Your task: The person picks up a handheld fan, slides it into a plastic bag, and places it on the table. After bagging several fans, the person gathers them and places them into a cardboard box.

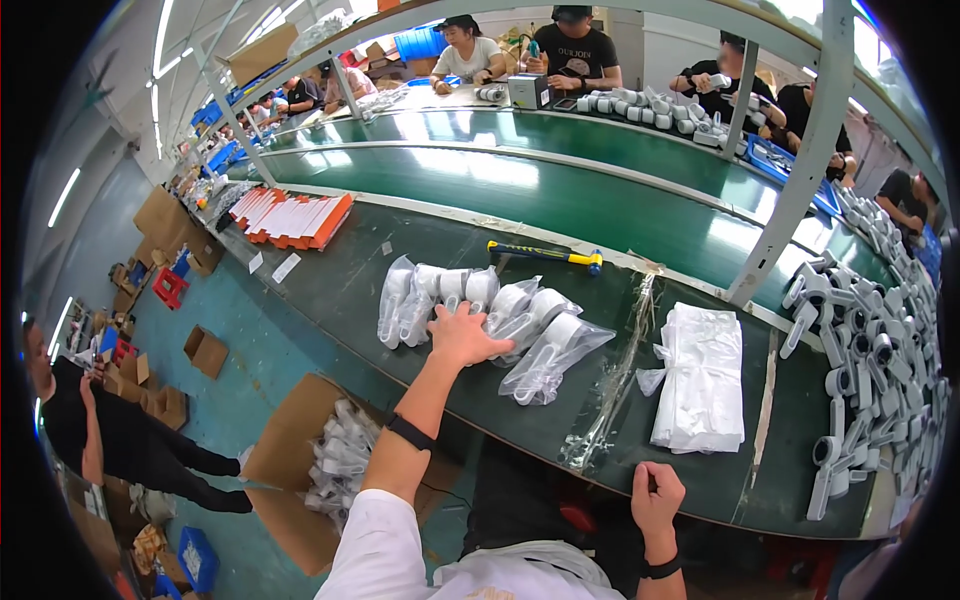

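Note:
My left hand [465, 336] reaches over a row of bagged white plastic parts on the dark bench, its fingers spread and touching the bags. Each part has a round drum-like head and a slim handle, inside a clear bag. A separate bagged part [545, 365] lies at the row's right end, just right of the hand. My right hand [657, 497] is curled into a loose fist at the bench's front edge, and nothing shows in it. Nearest to it is a stack of flat white plastic bags [700, 380].
A yellow-and-black hammer [545, 255] lies behind the row. Unbagged grey-white parts [870, 350] are heaped at right. Orange-and-white cartons [290, 218] sit at far left. An open cardboard box [285, 445] of bagged parts stands below left. People work beyond the green conveyor [440, 190]; one person [120, 415] stands at left.

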Demonstrator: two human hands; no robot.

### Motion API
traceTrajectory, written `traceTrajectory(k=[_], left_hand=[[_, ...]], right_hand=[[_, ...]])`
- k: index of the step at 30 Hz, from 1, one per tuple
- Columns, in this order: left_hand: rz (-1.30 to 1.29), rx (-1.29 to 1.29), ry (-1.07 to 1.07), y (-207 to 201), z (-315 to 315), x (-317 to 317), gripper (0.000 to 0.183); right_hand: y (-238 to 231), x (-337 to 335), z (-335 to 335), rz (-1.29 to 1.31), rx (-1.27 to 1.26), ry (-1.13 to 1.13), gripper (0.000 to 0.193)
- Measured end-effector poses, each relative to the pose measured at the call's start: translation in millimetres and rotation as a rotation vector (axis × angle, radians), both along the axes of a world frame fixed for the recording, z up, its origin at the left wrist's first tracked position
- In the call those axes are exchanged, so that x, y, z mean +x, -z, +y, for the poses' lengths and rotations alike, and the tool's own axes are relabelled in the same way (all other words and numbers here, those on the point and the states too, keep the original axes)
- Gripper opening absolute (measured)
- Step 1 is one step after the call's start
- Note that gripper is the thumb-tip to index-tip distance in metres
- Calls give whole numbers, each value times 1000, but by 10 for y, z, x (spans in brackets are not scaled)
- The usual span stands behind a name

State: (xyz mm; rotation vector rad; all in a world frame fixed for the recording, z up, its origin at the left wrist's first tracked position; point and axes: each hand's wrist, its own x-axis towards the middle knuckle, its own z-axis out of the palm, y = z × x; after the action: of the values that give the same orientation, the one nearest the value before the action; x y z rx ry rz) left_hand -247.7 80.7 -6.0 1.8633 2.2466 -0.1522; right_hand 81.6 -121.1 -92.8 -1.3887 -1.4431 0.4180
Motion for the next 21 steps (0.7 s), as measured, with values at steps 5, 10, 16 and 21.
traceTrajectory(k=[5,10,16,21], left_hand=[[-70,90,18,104,37,39,77],[-65,108,-18,107,90,74,74],[-40,185,-11,238,77,101,73],[-82,159,-41,145,33,162,72]], right_hand=[[-14,-15,6,-8,6,0,5],[6,-4,1,-5,13,6,5],[-2,-16,6,-4,13,-6,6],[5,7,-8,11,-5,-5,5]])
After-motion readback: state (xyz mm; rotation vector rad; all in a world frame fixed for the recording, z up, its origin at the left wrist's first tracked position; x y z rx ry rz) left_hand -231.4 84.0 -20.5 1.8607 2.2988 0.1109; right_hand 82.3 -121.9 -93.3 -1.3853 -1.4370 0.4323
